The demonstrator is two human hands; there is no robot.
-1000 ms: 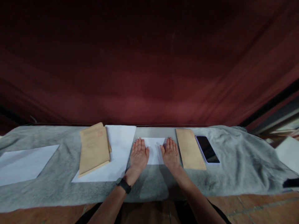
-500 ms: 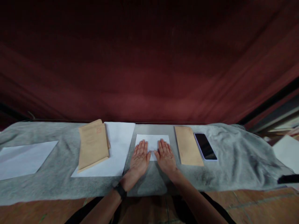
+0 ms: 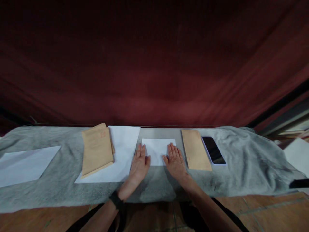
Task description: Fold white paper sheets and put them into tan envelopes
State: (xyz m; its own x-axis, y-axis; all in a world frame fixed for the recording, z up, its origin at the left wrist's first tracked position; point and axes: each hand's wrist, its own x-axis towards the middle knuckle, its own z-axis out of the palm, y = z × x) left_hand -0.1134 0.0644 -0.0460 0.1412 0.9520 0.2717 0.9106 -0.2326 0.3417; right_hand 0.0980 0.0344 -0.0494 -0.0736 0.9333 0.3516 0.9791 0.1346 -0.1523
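Observation:
A small white sheet of paper (image 3: 158,151), perhaps folded, lies flat in front of me on the grey cloth (image 3: 159,183). My left hand (image 3: 139,163) rests palm down over its left edge, fingers stretched out. Flat on the right part of the sheet is my right hand (image 3: 175,160), its fingers also extended and the thumb pointing inward. Neither hand grips anything. Just right of my right hand lies a brown envelope (image 3: 196,150). Left of my left hand is a larger white paper stack (image 3: 124,151) with several brown envelopes (image 3: 96,151) on top.
A phone (image 3: 213,150) lies beside the right envelope. Another white sheet (image 3: 26,164) is at the far left. A dark red curtain-like surface (image 3: 154,80) rises behind the cloth-covered bench. A blurred white object (image 3: 298,154) is at the far right, above the tiled floor (image 3: 270,209).
My hands have slid apart from the middle of the small sheet toward its sides, the left hand moving farther. More of the sheet now shows between them.

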